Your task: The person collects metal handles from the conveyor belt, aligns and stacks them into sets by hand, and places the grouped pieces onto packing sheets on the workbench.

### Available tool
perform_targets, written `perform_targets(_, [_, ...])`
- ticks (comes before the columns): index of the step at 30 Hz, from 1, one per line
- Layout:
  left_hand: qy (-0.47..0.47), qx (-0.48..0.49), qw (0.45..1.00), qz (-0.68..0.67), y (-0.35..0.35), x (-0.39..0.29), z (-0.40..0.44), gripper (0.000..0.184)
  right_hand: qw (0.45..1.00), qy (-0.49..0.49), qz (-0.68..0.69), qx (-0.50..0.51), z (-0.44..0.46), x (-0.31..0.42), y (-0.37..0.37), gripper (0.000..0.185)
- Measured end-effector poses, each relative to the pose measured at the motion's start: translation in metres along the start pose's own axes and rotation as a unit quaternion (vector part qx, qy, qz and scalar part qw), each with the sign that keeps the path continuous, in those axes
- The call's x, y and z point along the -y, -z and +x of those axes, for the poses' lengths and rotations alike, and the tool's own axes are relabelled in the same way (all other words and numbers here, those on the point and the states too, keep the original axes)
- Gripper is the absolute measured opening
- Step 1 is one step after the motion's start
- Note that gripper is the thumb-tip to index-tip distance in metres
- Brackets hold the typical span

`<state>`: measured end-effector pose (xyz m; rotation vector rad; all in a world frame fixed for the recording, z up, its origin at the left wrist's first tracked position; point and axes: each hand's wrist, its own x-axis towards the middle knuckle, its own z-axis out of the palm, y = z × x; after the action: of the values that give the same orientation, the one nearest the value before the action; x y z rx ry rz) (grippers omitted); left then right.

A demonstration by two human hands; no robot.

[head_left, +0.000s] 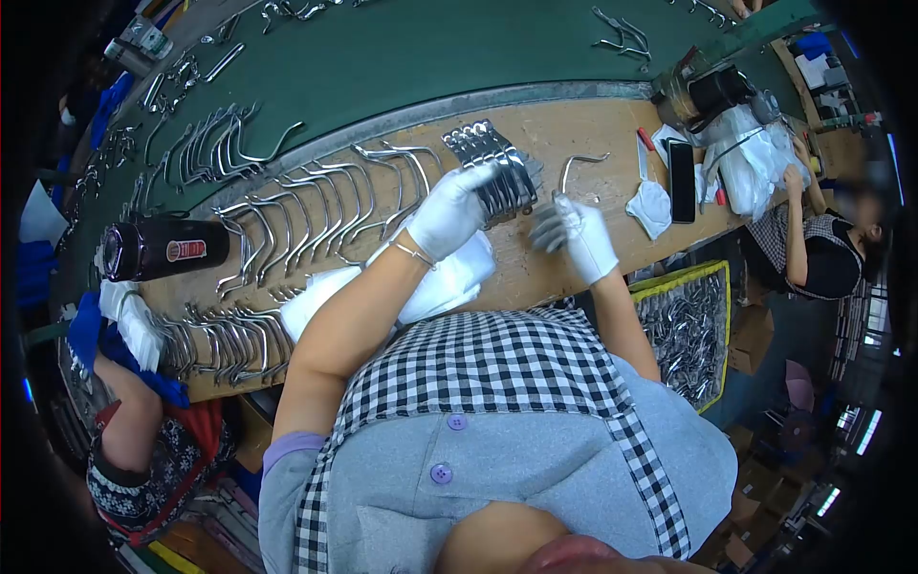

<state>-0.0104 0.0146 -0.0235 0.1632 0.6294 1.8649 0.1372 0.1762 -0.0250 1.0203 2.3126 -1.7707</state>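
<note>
Where the left hand (448,218) is clamped on the stacked chrome parts (497,172), toward the far side of the bench (602,126), their ends are best held even; rightward, whether the bent rod (566,172) is gripped by the right hand (583,239) cannot be told.

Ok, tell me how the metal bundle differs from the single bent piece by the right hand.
The metal bundle has several pieces packed together; the bent piece is single. The metal bundle looks broad, the bent piece slender. The left hand touches the metal bundle; the bent piece is by the right hand. Both look shiny.
</note>
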Motion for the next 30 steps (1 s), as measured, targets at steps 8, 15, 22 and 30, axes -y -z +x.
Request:
perform_targets(8, [0.039,0.013,0.954,0.297,-0.006,0.005,-0.006,0.036,0.751,-0.054,0.563,0.341,0.026,-0.029,-0.047,0.059])
perform_targets(15, [-0.013,0.046,0.809,0.586,-0.003,0.015,-0.004,0.028,0.702,-0.084,0.626,0.329,0.062,-0.008,-0.022,0.033])
perform_targets(22, [-0.040,-0.073,0.865,0.496,-0.003,0.013,-0.003,0.031,0.905,-0.035,0.418,0.063,0.077,0.017,0.001,0.023])
perform_targets(30, [-0.133,-0.076,0.952,0.267,-0.012,0.001,-0.003,0.035,0.967,0.151,0.202,-0.028,0.146,0.033,0.032,0.026])
